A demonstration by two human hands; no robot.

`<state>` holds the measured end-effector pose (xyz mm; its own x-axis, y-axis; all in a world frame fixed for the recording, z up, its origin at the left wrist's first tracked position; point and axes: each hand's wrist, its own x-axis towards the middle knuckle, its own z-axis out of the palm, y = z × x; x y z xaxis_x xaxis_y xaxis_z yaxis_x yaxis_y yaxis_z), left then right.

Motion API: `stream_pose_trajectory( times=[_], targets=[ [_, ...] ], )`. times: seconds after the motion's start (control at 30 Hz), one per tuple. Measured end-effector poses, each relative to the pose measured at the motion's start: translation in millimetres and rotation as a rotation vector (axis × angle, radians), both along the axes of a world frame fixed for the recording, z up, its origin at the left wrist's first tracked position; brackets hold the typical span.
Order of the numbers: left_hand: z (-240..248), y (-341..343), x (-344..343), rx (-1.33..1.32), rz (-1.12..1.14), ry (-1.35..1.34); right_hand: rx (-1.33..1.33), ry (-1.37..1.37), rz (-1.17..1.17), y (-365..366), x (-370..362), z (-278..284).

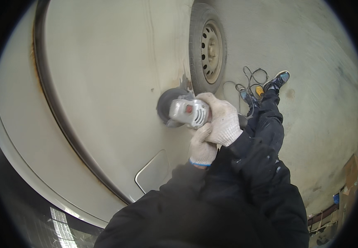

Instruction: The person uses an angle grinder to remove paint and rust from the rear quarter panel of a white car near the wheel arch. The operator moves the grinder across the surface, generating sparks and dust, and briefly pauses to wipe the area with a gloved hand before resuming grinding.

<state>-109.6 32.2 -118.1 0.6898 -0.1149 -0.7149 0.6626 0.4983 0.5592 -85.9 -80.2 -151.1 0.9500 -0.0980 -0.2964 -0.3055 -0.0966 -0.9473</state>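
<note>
My right hand (pixel 223 120), in a white knit glove, is wrapped round the body of an angle grinder (pixel 190 112). The tool has a silver gear head with a red button and a round dark disc (pixel 165 103). That disc lies against or very close to the pale car panel (pixel 117 82), beside a patch of bare, chipped paint at the wheel arch. Just below, my gloved left hand (pixel 203 148) with its blue-edged cuff is closed on the underside of the grinder. Its fingertips are partly hidden by the tool and the other hand.
A car wheel (pixel 210 51) with a pale steel rim stands just beyond the grinder. A dark cable (pixel 255 78) lies looped by my shoes (pixel 281 78). Closer in on the panel is a fuel flap (pixel 152 171). Cardboard (pixel 352 171) leans at the far right edge.
</note>
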Motion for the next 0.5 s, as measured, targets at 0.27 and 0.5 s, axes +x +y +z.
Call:
stream_pose_trajectory(
  times=[0.27, 0.5],
  targets=[
    [-11, -3, -1, 0.008, 0.028, -0.027, -0.010, 0.051, -0.020, -2, -2, -10],
    [-32, 0, 2, 0.152, -0.004, 0.189, 0.020, 0.282, -0.009, -1, 1, -29]
  ],
)
